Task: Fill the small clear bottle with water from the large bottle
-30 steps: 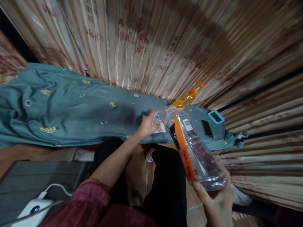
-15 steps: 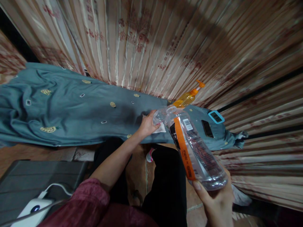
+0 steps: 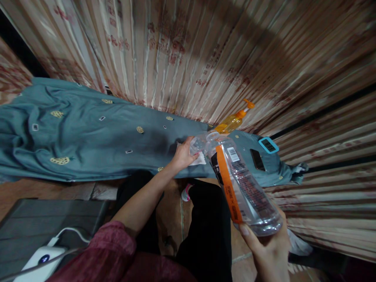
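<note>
Pleated beige curtains (image 3: 188, 58) hang at twelve o'clock beyond the teal pineapple-printed, cloth-draped surface (image 3: 117, 135). Left fingers (image 3: 190, 158) grip a clear rounded container (image 3: 197, 145); right fingers (image 3: 246, 232) grasp a clear plastic, orange-labelled bottle (image 3: 241, 182) at four o'clock.

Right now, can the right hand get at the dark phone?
Probably not: the right hand holds the orange-labelled bottle, so it looks occupied, though nothing seems to cover the phone.

Container (image 3: 198, 144) left of bottle (image 3: 245, 184); pump bottle (image 3: 230, 123) behind both, table (image 3: 152, 143) far edge; phone (image 3: 257, 159) right; digital display (image 3: 268, 145) farther right.
</note>
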The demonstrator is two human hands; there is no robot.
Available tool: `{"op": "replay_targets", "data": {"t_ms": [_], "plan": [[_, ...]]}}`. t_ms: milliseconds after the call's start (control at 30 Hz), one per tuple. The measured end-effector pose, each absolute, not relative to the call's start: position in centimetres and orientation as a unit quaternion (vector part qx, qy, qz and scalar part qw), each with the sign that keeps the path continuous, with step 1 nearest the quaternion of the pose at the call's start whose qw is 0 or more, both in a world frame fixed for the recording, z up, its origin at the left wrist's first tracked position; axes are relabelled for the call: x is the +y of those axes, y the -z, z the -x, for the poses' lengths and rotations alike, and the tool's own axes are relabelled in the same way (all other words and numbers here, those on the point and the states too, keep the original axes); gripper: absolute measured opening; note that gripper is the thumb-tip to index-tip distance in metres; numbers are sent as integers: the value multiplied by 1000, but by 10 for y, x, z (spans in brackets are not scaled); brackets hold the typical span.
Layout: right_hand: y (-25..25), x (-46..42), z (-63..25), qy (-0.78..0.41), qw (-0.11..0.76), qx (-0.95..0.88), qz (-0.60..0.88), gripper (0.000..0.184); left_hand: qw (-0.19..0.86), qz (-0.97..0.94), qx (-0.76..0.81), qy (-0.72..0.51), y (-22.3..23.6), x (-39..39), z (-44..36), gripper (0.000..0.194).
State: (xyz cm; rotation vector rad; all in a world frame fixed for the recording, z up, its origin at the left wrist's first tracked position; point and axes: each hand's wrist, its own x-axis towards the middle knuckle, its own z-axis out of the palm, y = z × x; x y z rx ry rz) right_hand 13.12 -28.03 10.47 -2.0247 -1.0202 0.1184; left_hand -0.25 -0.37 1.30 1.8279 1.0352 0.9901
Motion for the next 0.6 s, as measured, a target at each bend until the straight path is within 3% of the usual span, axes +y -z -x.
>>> {"op": "replay_targets", "data": {"t_ms": [600], "plan": [[-103,-283,-132,-60,424,-401,810,84,399,-721,414,-387,-14,-4,2,65]]}}
